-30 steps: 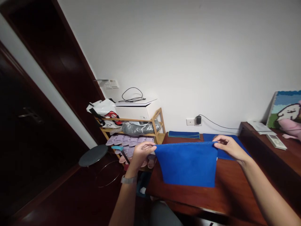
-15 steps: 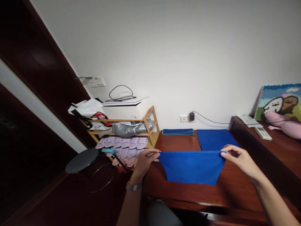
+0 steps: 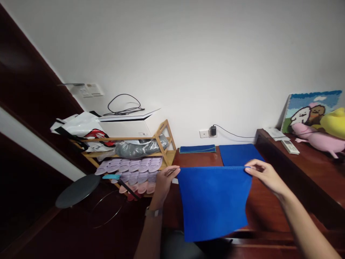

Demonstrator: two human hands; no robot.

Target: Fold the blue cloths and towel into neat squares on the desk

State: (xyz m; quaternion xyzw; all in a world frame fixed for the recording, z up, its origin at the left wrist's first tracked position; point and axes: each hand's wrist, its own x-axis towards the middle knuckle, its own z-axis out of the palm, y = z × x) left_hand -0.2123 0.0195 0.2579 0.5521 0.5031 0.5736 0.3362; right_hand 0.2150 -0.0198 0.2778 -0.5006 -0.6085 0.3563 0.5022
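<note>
A plain blue cloth hangs spread out in front of me, its stitched top edge stretched level. My left hand pinches the top left corner, and my right hand pinches the top right corner. The lower edge of the cloth drops past the front of the reddish-brown wooden table. Behind it on the table lie a flat blue cloth and, further left, a narrow folded blue cloth with green edging. A wristband is on my left wrist.
To the left stands a wooden rack with lilac and pink slippers and a white box on top. A round dark stool is beside it. On the raised right ledge are a remote control and a pink plush toy.
The held blue cloth has unfolded downward and hangs much longer than before. Both hands still pinch its top corners. The view has turned slightly right.
</note>
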